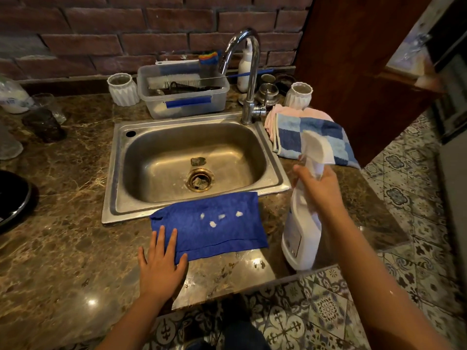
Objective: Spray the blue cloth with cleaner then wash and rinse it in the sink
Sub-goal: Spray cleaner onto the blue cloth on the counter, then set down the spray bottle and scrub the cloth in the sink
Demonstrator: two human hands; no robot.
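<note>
The blue cloth point(214, 233) lies flat on the marble counter, its far edge over the front rim of the steel sink point(275, 170). Several small white foam spots sit on its middle. My left hand point(161, 261) rests flat, fingers spread, on the cloth's near left corner. My right hand point(319, 188) grips the neck of a white spray bottle point(300, 238), which is blurred and tilted just right of the cloth, its base at the counter. The sink basin is dry, with a small dark scrap near the drain point(200, 180).
A chrome tap point(249, 72) rises behind the sink. A checked blue towel point(316, 137) over a pink cloth lies at the right. A clear tub of brushes point(182, 97), two white ribbed cups, a soap bottle point(245, 69) and glasses at the left stand on the counter. The counter's edge runs close below my hands.
</note>
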